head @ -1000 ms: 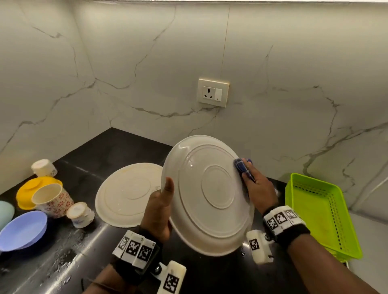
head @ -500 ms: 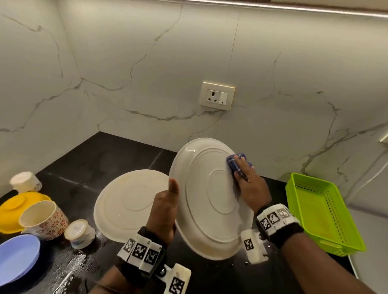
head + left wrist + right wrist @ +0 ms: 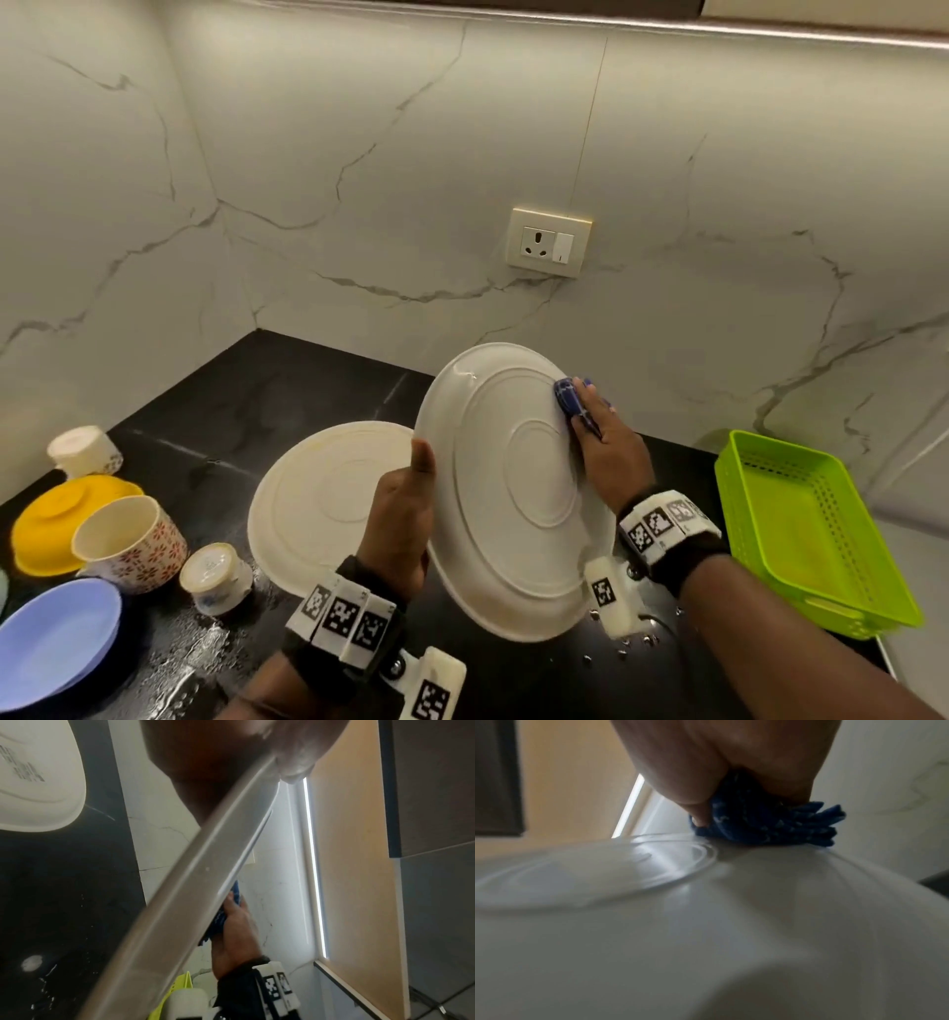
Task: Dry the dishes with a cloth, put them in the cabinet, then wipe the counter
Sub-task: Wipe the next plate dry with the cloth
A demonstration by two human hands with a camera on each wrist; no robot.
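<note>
- Step in hand: drying of the first dish, by all signs. Round white plate (image 3: pixel 513 488) held tilted above the black stone counter (image 3: pixel 287 390), underside with its raised rings toward the head camera.
- Left hand (image 3: pixel 398 519): gripping the plate's left rim, thumb laid along the near face, remaining fingers hidden behind the plate.
- Right hand (image 3: pixel 608 452): fingers curled round a bunched dark blue cloth (image 3: pixel 572 403), pressed against the plate's upper right, close to the rim; contact with the surface confirmed in the right wrist view (image 3: pixel 765 827).
- Next move, as judged: sweep of the cloth around the remaining underside and the other face, with the left grip firm against the push; then a lift toward the cabinet, not identifiable with certainty here.
- Edges: plate's lower rim hanging just above the counter; water droplets on the counter beneath, so a slip risk.
- Waiting dishes: second cream round plate (image 3: pixel 328 493) lying flat just left of the held one; floral mug (image 3: pixel 128 539), yellow bowl (image 3: pixel 46 529) and lilac bowl (image 3: pixel 56 642) farther left.
- Open room: bare counter behind the plates up to the marble-patterned wall; lime green perforated plastic basket (image 3: pixel 801 534) bounding the right side.
</note>
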